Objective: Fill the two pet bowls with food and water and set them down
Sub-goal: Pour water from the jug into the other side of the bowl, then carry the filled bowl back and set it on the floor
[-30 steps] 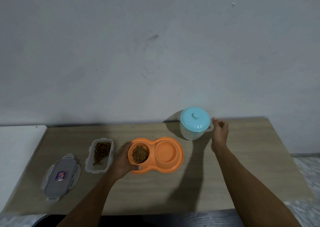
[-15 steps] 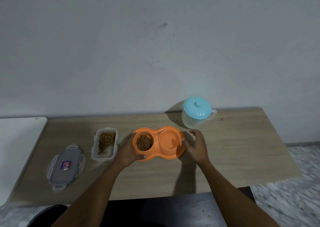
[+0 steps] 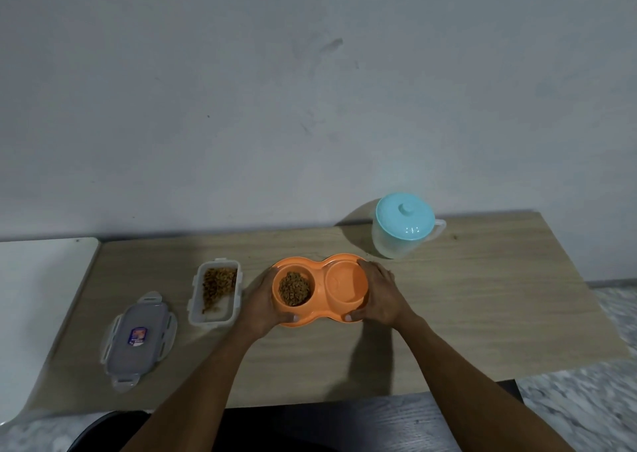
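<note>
An orange double pet bowl [image 3: 322, 275] rests on the wooden table [image 3: 465, 300]. Its left cup holds brown kibble [image 3: 294, 289]; its right cup [image 3: 346, 284] looks orange inside, and I cannot tell if water is in it. My left hand [image 3: 260, 305] grips the bowl's left end, thumb on the front rim. My right hand [image 3: 381, 294] grips the right end. A translucent jug with a light blue lid [image 3: 404, 225] stands behind and to the right, apart from both hands.
An open clear food container [image 3: 214, 293] with some kibble sits left of the bowl. Its grey lid [image 3: 138, 339] lies further left near the table's front edge. A white surface [image 3: 38, 286] adjoins the table's left side. A wall rises right behind.
My right hand left the jug's handle, came down to the bowl's right end and closed on it. My left hand stayed on the left end.
</note>
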